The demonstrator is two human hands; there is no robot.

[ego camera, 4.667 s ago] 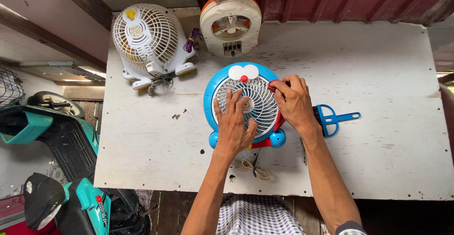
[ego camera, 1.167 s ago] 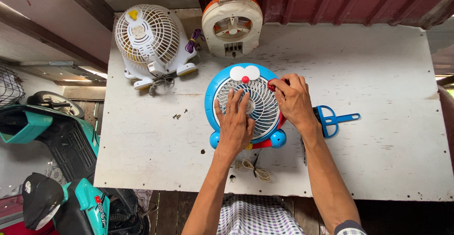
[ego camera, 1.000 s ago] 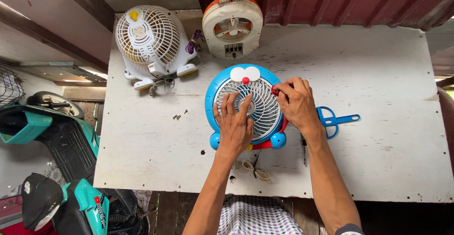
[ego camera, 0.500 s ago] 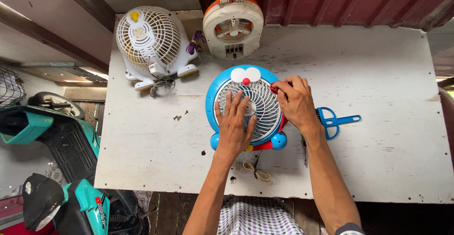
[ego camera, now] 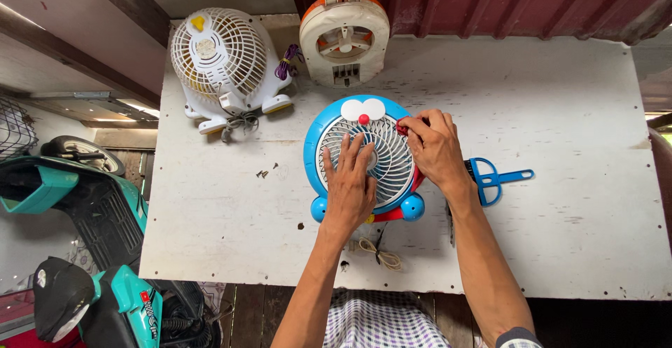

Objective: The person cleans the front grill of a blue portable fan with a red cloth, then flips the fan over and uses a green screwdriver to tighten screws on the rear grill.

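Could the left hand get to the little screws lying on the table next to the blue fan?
Probably yes. The left hand lies flat on the blue fan's grille, and the screws sit on bare table just to its left, with nothing between them. It would have to let go of the fan first.

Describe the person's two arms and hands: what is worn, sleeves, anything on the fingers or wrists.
Both forearms are bare down to the wrists. The left hand and right hand wear no gloves, and no rings, watch or bracelet are visible. Only a dark sleeve cuff with pale trim shows near the right elbow.
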